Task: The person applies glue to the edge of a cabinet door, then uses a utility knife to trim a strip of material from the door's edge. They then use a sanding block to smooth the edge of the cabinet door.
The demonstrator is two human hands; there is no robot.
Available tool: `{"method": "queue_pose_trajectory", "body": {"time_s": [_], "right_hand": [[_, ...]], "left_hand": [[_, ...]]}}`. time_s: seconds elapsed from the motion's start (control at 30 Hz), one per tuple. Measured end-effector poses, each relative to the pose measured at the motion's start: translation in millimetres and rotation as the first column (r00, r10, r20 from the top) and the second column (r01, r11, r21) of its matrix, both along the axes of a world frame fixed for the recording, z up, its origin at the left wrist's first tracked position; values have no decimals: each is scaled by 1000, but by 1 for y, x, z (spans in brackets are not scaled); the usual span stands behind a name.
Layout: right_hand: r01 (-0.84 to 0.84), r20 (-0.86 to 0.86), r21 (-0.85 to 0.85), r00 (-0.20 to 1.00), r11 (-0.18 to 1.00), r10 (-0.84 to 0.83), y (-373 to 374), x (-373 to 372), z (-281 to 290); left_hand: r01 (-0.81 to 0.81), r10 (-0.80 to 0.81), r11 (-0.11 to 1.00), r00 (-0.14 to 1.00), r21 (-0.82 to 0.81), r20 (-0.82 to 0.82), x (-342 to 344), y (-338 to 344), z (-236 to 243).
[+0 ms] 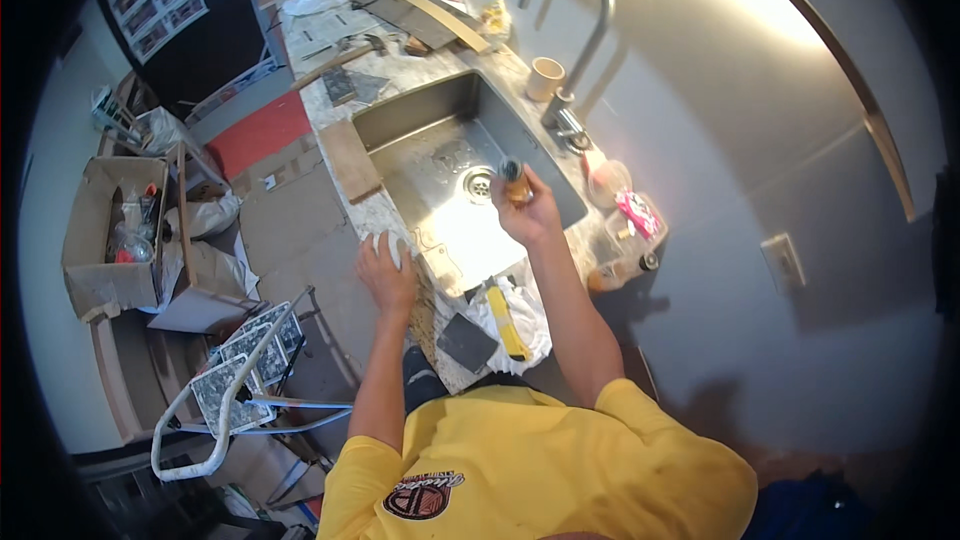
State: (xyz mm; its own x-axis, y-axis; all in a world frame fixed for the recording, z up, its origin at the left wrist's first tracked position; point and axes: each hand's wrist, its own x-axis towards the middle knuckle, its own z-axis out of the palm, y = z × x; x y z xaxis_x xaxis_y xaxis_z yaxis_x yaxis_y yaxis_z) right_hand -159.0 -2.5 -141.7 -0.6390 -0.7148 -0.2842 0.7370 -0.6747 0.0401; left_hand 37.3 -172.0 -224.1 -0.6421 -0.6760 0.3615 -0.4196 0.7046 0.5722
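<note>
In my right hand (530, 215), raised over the near right part of the steel sink (400, 125), is a small bottle (515, 183) with a dark cap and amber-coloured contents. My fingers are wrapped round it. At the sink's left front corner, my left hand (386, 275) rests on the edge of the speckled stone counter. A white wad (402, 248), like cloth or paper, shows between its thumb and fingers. Between my forearms lie a yellow utility knife (508, 323), crumpled white paper (530, 312) and a dark square sanding pad or tile (467, 342).
A tall faucet (608, 10) and a cup (545, 79) stand behind the sink. Plastic tubs (638, 225) and a lying bottle (622, 271) are to the right. A wooden board (352, 160) flanks the sink's left. A stepladder (235, 390) and a cardboard box (110, 230) stand left.
</note>
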Motion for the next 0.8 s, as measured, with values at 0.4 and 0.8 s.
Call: {"method": "queue_pose_trajectory", "body": {"time_s": [0.4,0.8], "right_hand": [[363,-168,-91,912,927,-374,-21,-113,21],[212,27,18,977,977,-213,-59,-165,-22]], "left_hand": [[-123,126,992,912,-33,390,-43,12,-6],[-83,94,995,926,-47,365,-50,3,-6]]}}
